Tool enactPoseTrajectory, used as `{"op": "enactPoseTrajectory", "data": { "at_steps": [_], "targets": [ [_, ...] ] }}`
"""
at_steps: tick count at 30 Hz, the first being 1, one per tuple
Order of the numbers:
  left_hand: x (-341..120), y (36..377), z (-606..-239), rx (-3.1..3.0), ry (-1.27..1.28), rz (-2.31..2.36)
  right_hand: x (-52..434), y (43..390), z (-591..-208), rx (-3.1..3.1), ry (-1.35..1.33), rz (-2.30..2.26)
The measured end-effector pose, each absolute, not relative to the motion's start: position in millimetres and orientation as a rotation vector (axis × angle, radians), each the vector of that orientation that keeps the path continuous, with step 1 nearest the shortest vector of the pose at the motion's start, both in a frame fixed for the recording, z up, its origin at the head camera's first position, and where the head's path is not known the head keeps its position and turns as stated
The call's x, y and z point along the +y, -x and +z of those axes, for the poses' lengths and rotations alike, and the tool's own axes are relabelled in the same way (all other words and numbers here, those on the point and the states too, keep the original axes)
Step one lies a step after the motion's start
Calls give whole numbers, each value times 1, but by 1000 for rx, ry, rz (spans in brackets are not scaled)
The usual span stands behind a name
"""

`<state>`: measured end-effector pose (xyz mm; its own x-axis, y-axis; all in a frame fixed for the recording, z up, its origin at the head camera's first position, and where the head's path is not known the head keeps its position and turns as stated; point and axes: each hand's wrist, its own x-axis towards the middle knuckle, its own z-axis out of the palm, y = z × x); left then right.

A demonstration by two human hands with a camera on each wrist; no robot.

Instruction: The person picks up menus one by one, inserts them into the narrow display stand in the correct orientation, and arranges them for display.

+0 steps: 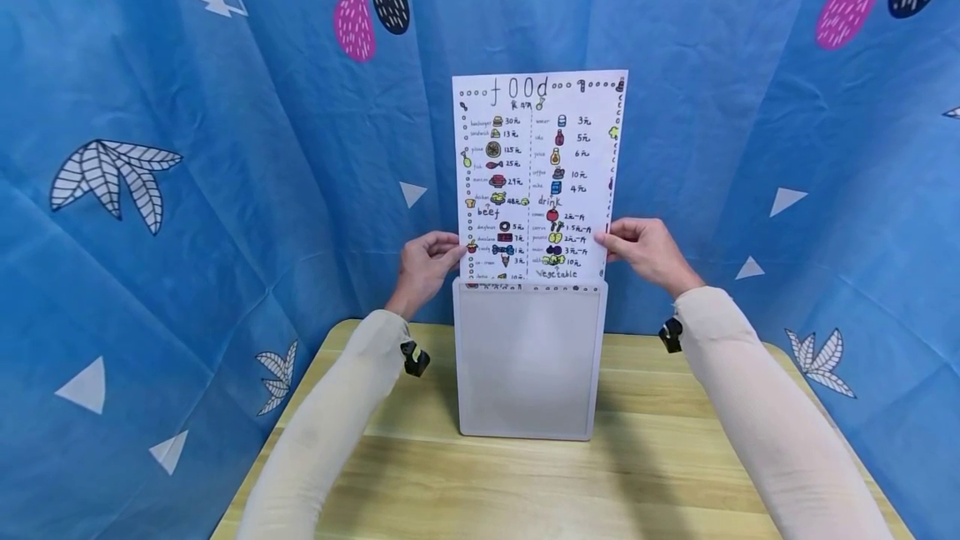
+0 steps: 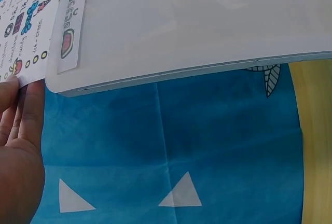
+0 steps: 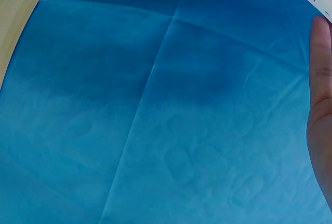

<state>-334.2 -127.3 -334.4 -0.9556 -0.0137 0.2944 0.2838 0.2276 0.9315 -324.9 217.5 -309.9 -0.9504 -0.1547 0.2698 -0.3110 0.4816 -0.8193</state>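
Observation:
A white paper menu (image 1: 495, 182), hand-drawn with "food" at the top and small coloured pictures with prices, stands upright in the head view. Its bottom strip shows through the clear front of a white-framed display stand (image 1: 528, 365), so that edge sits inside the slot at the stand's top. My left hand (image 1: 424, 270) pinches the menu's left edge between thumb and fingers, just above the stand's corner. On the opposite edge my right hand (image 1: 651, 253) pinches the paper at about the same height. The left wrist view shows the left hand (image 2: 21, 146) beside the stand's corner (image 2: 57, 81).
The stand rests upright on a light wood-grain table (image 1: 450, 490). Behind and on both sides hangs a blue patterned curtain (image 1: 720, 148), close to the table's back edge. A black clip-like piece (image 1: 414, 358) sits at each wrist.

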Motion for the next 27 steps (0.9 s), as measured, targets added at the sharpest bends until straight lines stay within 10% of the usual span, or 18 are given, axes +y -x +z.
{"op": "enactPoseTrajectory", "data": {
  "at_steps": [27],
  "targets": [
    [-129, 331, -342, -2287, 253, -1758, 218, 328, -287, -2543, -377, 1457]
  ]
}}
